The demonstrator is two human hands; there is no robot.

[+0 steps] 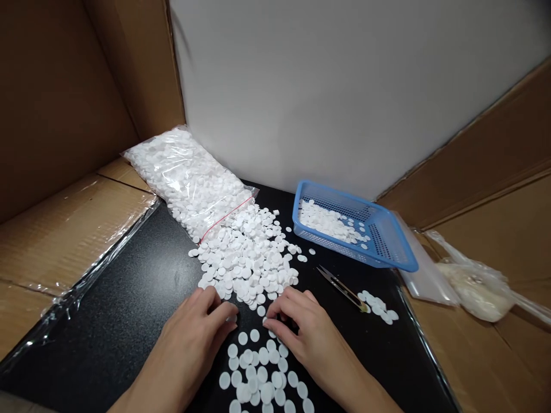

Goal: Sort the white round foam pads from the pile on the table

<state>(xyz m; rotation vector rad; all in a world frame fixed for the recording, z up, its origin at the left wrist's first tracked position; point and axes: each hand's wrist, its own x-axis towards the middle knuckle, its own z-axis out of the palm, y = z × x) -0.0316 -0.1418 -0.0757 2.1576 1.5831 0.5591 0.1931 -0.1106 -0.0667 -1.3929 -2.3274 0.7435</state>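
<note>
My left hand (193, 330) is closed in a pinch at the near edge of a heap of white round discs (245, 258), and a bit of white shows at its fingertips. Across a small gap, my right hand (307, 327) pinches with thumb and index finger at a white disc (265, 321). Between my wrists lie loose white discs (262, 376), some overlapping, others single. The heap spills from the mouth of a clear zip bag (185, 166) with a red seal line, lying on its side and full of the same discs.
A blue perforated basket (357, 255) with discs inside stands at the back right. Thread snips (342, 287) lie before it, beside a small group of discs (379, 307). Farther right is a knotted plastic bag (477, 287). Cardboard (64, 229) borders the black table (129, 310).
</note>
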